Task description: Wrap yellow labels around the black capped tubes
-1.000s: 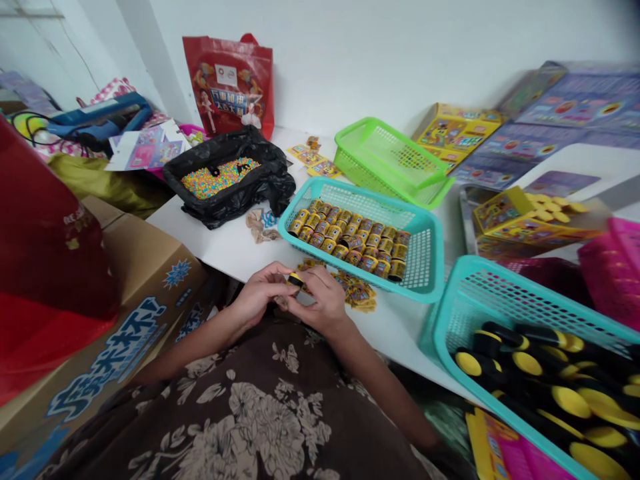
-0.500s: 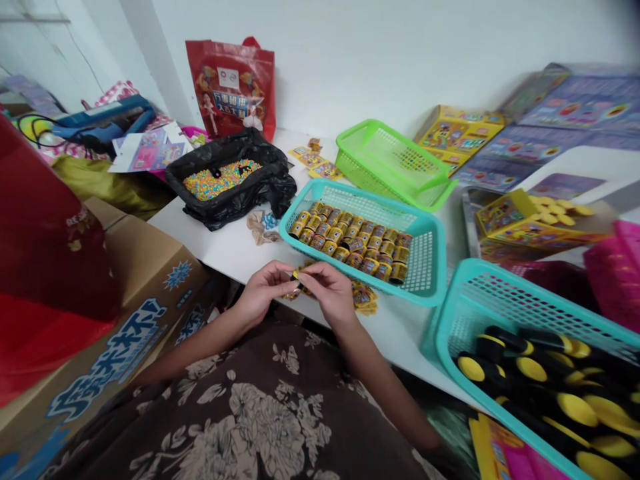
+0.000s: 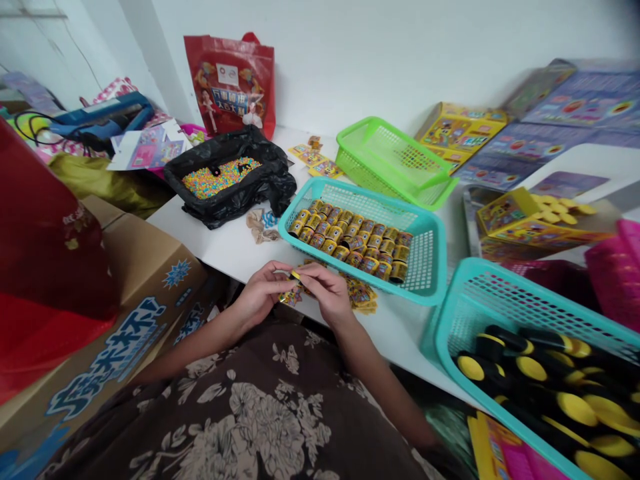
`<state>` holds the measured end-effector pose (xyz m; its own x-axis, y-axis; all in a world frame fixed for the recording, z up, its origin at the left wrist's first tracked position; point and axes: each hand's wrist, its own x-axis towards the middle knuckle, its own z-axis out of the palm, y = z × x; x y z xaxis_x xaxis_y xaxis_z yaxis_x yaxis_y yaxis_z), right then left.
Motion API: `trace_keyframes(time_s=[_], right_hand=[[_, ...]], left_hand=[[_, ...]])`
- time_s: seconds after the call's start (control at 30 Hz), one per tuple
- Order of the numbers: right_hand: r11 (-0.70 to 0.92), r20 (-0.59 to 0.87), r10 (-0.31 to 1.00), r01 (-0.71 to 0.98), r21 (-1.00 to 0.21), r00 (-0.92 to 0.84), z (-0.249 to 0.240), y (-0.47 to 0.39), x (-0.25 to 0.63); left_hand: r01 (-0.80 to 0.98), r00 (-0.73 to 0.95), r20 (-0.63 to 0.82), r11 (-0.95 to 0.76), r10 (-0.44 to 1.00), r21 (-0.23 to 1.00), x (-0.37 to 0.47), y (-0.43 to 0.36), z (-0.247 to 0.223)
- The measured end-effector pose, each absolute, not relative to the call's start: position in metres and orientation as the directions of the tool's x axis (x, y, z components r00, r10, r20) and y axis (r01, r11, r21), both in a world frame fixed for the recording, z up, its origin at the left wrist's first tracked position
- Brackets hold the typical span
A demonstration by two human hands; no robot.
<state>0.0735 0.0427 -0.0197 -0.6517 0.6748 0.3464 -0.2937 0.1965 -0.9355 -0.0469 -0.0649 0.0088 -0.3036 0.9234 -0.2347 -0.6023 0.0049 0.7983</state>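
My left hand and my right hand meet at the table's front edge. Between their fingertips they pinch a small black container with a yellow top. A colourful printed label hangs just below it, by my left fingers. More yellow labels lie on the table beside my right hand, partly hidden by it. Behind the hands, a teal basket holds rows of small containers wrapped in yellow labels.
At the right, another teal basket holds black containers with yellow lids. A black-lined tray of coloured beads stands back left, near a red bag. Behind is a green basket; a cardboard box is left.
The pinched container shows more of its yellow top, and the label below it is more exposed. My right hand has shifted slightly left.
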Motion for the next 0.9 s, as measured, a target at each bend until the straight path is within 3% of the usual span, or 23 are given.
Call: trace_keyframes(time_s=[0.33, 0.53, 0.73, 0.9], right_hand=[[0.098, 0.257, 0.717, -0.271, -0.958, -0.648, -0.023, 0.038, 0.073], [0.092, 0.269, 0.651, -0.278, -0.956, -0.710, -0.023, 0.034, 0.073], [0.020, 0.191, 0.760, -0.270, -0.963, -0.622, -0.032, 0.033, 0.071], [0.087, 0.249, 0.754, -0.283, -0.955, -0.607, -0.033, 0.031, 0.068]], left_hand=[[-0.627, -0.275, -0.243, 0.018, 0.930, 0.779, -0.048, -0.064, 0.008], [-0.681, -0.254, -0.332, 0.075, 0.908, 0.729, -0.050, -0.062, 0.009], [-0.731, -0.174, -0.371, 0.132, 0.912, 0.669, -0.052, -0.060, 0.007], [-0.750, -0.174, -0.369, 0.120, 0.913, 0.651, -0.052, -0.061, 0.007]])
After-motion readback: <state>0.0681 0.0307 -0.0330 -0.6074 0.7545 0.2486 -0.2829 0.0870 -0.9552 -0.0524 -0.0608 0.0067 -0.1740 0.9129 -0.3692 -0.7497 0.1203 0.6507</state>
